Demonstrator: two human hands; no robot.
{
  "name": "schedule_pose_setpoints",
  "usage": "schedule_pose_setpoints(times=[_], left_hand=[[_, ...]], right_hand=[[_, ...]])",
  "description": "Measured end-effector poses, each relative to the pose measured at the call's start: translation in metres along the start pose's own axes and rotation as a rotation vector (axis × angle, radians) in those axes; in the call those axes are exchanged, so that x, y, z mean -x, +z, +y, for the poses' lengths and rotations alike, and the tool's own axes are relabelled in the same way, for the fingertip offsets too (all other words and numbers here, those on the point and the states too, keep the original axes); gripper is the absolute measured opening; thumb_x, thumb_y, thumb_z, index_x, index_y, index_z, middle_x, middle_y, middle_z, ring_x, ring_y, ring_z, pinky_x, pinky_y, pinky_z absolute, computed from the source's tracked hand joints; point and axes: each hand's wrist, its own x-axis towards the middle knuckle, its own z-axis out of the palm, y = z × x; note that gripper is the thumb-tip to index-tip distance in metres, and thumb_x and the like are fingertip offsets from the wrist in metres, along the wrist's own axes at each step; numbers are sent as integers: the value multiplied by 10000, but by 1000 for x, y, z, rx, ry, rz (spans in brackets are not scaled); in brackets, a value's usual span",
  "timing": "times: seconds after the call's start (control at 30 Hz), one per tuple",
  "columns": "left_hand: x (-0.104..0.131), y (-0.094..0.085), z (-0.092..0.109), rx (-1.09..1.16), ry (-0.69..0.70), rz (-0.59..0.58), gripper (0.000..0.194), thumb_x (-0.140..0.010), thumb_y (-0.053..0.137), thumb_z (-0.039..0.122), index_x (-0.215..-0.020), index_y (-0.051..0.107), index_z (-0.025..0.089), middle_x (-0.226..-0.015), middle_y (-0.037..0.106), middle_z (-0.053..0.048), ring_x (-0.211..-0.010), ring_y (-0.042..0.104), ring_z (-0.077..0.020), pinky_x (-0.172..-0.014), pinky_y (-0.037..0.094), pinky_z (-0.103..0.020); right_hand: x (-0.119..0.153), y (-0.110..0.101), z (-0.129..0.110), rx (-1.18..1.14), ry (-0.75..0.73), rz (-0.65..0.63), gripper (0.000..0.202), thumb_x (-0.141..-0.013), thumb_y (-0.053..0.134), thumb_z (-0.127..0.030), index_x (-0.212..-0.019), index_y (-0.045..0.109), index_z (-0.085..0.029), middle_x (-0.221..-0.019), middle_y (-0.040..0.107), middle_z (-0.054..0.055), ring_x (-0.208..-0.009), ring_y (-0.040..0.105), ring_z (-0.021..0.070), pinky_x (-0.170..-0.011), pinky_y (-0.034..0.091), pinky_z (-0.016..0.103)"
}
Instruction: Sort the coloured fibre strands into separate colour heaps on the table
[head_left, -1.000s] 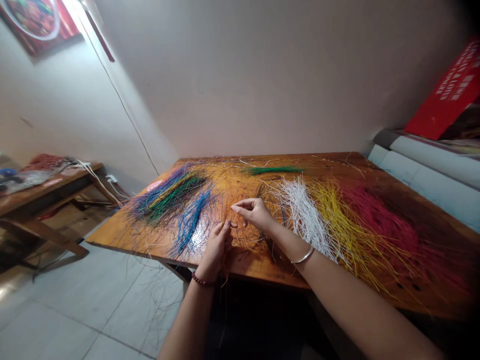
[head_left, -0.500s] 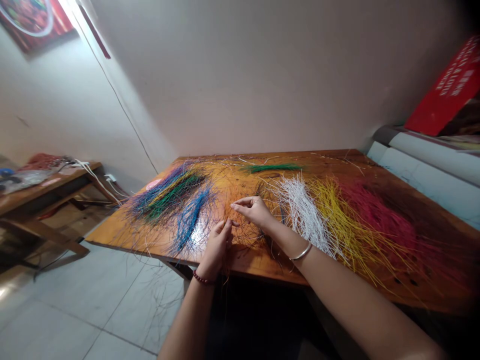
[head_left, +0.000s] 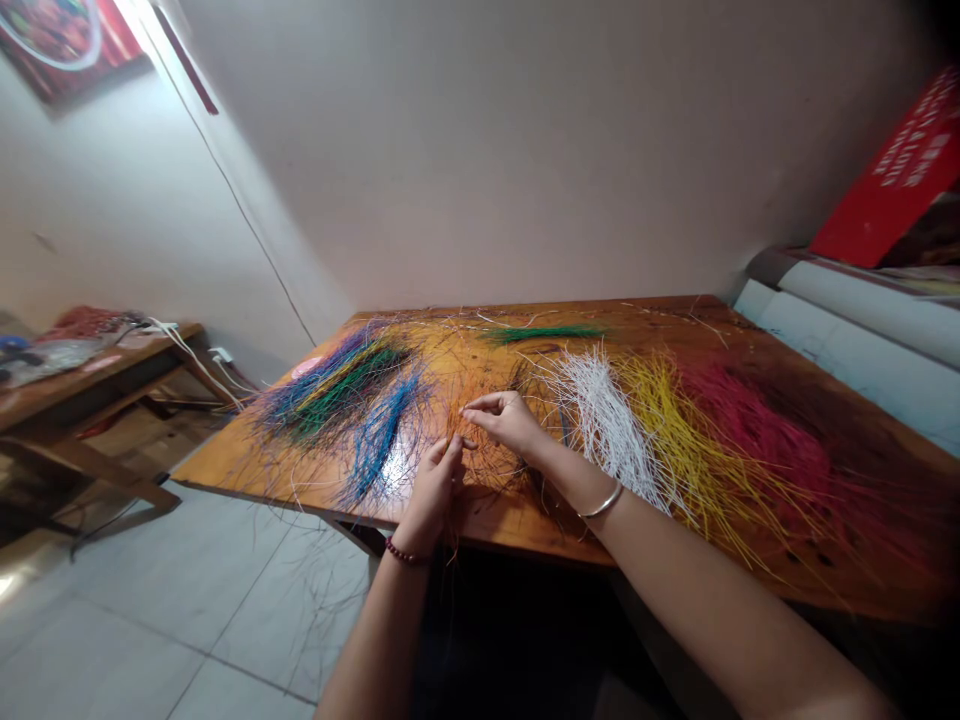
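Observation:
My left hand (head_left: pixel 437 478), with a dark bead bracelet, is closed above the front edge of the table. Thin orange strands (head_left: pixel 453 545) hang out below it, and fine orange ends rise past its thumb. Just above and to the right, my right hand (head_left: pixel 506 420) pinches with thumb and forefinger by the tops of these strands. Whatever lies in that pinch is too fine to make out. To the right lies a bundle of white strands (head_left: pixel 604 415); to the left, a blue bundle (head_left: pixel 382 430). Loose dark strands lie under both hands.
Yellow strands (head_left: pixel 686 445) and magenta strands (head_left: pixel 772 425) fan out at the right of the wooden table (head_left: pixel 510 530). A mixed purple and green bundle (head_left: pixel 337 390) is at the left, a green one (head_left: pixel 551 333) at the back. A wall rises behind; a side bench (head_left: pixel 97 375) stands left.
My hands stay almost in the same place, with only slight finger movement. The orange strands between and below them show a little more plainly now.

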Motion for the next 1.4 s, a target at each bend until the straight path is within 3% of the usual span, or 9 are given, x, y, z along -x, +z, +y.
schedule_pose_setpoints(times=[0.33, 0.5, 0.6, 0.77, 0.93, 1.07, 1.23, 1.4], left_hand=[[1, 1, 1, 14, -12, 5, 373, -778, 609, 516, -847, 588, 150, -487, 222, 97, -401, 173, -34, -372, 138, -148], [1, 1, 3, 68, -30, 0, 375, -766, 629, 507, -845, 597, 142, -512, 196, 99, -409, 158, -28, -369, 128, -142], [1, 1, 4, 89, -37, -4, 363, -774, 629, 495, -846, 595, 141, -523, 191, 98, -411, 154, -25, -365, 127, -137], [2, 1, 4, 84, -22, -4, 356, -777, 629, 488, -842, 587, 141, -529, 209, 96, -407, 168, -25, -360, 141, -138], [2, 2, 4, 80, -20, 2, 357, -779, 620, 496, -838, 575, 147, -525, 198, 98, -406, 166, -28, -361, 145, -138], [1, 1, 3, 92, -15, -6, 350, -770, 633, 485, -815, 566, 144, -526, 210, 96, -407, 173, -27, -362, 147, -139], [1, 2, 4, 101, -19, -3, 357, -751, 650, 485, -816, 570, 143, -522, 206, 100, -403, 170, -26, -364, 146, -136], [1, 2, 4, 97, -17, -4, 362, -736, 662, 490, -804, 568, 147, -513, 210, 101, -398, 171, -28, -363, 145, -139]], right_hand=[[0, 1, -1, -26, -16, -7, 162, -667, 632, -294, -709, 665, -141, -536, 576, -15, -388, 408, 63, -368, 308, 197], [0, 3, -1, -277, 13, -7, 129, -730, 533, -320, -698, 494, -202, -428, 385, -104, -310, 323, 58, -327, 270, 193], [2, 3, -5, -373, 3, -40, 222, -766, 507, -370, -643, 419, -208, -451, 374, -100, -323, 339, 51, -340, 281, 187], [6, 4, -11, -277, -114, -57, 333, -786, 545, -474, -644, 502, -175, -559, 494, -53, -353, 395, 39, -355, 295, 190], [12, 7, -15, -235, -170, -129, 299, -777, 594, -450, -710, 572, -160, -724, 629, 2, -370, 420, 34, -364, 327, 196], [15, 10, -13, -236, -141, -180, 201, -736, 654, -347, -782, 563, -174, -578, 556, -48, -427, 480, 67, -402, 364, 184], [13, 14, -8, -181, -143, -84, 127, -743, 605, -269, -798, 520, -192, -499, 476, -85, -428, 479, 77, -435, 371, 190], [15, 15, -9, -78, -141, -27, 153, -756, 592, -301, -843, 575, -176, -513, 497, -66, -441, 489, 88, -442, 369, 204]])
